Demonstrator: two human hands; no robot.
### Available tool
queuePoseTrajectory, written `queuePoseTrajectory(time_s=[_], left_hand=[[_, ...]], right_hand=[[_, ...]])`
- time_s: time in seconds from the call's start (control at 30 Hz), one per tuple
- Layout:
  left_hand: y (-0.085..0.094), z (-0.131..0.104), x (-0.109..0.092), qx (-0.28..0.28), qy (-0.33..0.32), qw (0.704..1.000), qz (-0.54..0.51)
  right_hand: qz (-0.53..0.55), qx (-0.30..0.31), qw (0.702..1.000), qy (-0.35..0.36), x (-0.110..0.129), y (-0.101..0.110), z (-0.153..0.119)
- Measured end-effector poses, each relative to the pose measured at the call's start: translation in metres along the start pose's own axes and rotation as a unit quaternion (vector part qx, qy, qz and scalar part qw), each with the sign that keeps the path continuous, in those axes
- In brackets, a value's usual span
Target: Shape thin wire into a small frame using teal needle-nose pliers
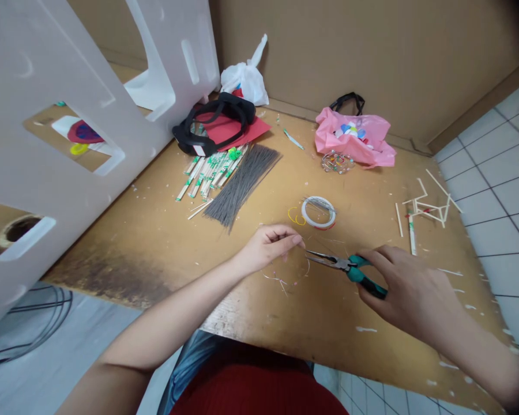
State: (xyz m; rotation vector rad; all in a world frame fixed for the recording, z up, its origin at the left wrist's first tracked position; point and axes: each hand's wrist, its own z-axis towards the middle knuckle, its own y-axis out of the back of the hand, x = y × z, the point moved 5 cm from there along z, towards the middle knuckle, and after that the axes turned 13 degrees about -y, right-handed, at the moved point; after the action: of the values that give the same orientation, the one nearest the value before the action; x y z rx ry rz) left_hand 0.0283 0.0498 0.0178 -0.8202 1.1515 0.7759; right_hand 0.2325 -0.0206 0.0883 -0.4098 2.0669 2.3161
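Note:
My right hand [398, 282] is closed round the teal and black handles of long-nose pliers [339, 263]. The plier jaws point left and stand slightly apart, close to my left fingertips. In a pinch, my left hand [277, 245] holds a thin wire [308, 268] that curves down from the fingers. Small pinkish bits sit along the wire's loop, below the hand. Just beyond my hands lies a white ring [305, 214] with short grey wires across it. A curled yellow wire [294, 217] is beside that ring.
A bundle of grey wires [242, 184] and wrapped chopsticks [207, 176] lie at the left, near a black headset [184, 138]. A pink bag [380, 141] stands at the back. Joined sticks [436, 212] lie at the right. A white plastic panel [34, 173] borders the left.

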Motion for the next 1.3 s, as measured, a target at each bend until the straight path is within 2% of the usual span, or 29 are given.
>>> queuePoseTrajectory(time_s=[0.8,1.3], left_hand=[[-0.0002,0.0002,-0.0023,-0.001,-0.001,1.000,-0.014],[-0.0006,-0.0007,-0.0020,0.004,-0.010,1.000,-0.007]], right_hand=[[0.009,0.006,1.000,0.007,0.0021,-0.0011,0.0007],[0.031,0.047,0.998,-0.011,0.0025,-0.0078,-0.0006]])
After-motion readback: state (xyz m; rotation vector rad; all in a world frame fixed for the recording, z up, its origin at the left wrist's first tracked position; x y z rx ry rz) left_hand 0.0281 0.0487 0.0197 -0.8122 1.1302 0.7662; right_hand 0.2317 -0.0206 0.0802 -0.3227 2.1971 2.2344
